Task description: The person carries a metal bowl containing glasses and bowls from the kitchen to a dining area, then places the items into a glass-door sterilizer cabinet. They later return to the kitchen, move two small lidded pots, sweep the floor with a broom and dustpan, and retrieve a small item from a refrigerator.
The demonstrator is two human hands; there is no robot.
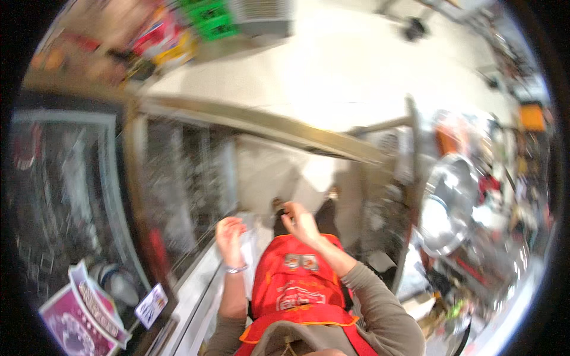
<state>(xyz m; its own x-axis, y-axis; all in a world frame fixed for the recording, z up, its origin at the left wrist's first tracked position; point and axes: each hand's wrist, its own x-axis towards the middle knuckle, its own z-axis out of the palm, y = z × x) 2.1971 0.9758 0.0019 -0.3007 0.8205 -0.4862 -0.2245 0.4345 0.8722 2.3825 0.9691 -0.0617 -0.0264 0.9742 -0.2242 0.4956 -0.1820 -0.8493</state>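
Observation:
My left hand [230,240] is raised over a white ledge [196,289] at my left side. Its fingers are loosely curled and I see nothing in them; a silvery band [236,269] circles the wrist. In front of my red apron [294,278], my right hand [303,226] hangs in the air with bent fingers and no visible object. Both hands are apart from each other and slightly blurred. Below them show my dark trouser legs [327,213] and the pale floor [276,164].
A brownish bar or frame edge [267,124] crosses ahead of me. Dark glass-like panels [67,178] and a purple printed box [80,316] are at left. A large metal bowl [449,204] stands among clutter at right. Green crates [209,18] sit on the floor beyond.

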